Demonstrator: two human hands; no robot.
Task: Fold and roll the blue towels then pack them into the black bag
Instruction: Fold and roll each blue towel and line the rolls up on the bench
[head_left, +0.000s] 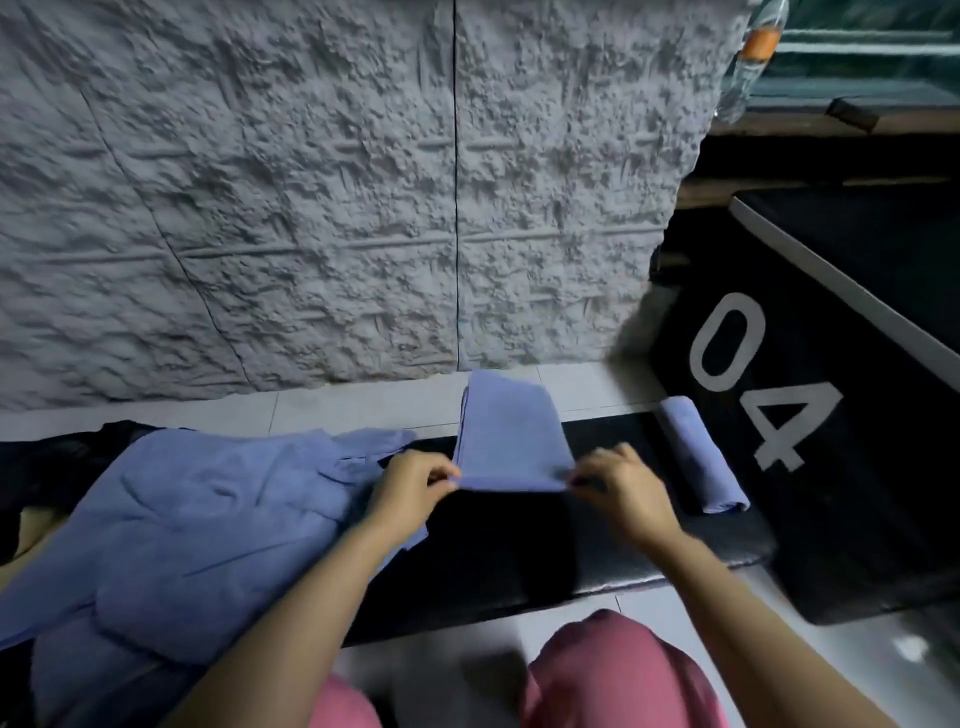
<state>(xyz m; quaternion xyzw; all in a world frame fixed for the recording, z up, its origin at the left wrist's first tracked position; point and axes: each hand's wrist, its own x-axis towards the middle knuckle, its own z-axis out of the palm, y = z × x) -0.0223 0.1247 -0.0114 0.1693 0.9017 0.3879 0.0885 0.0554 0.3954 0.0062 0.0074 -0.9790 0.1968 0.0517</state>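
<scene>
A folded blue towel lies as a long strip on the black mat, running away from me. My left hand pinches its near left corner and my right hand pinches its near right corner. A rolled blue towel rests on the mat to the right, against the black bag marked "04". A heap of loose blue towels lies to the left of my left hand.
A rough grey stone wall rises just behind the mat. White floor tiles show along its base. My knees in pink trousers are at the bottom. A plastic bottle stands at the top right.
</scene>
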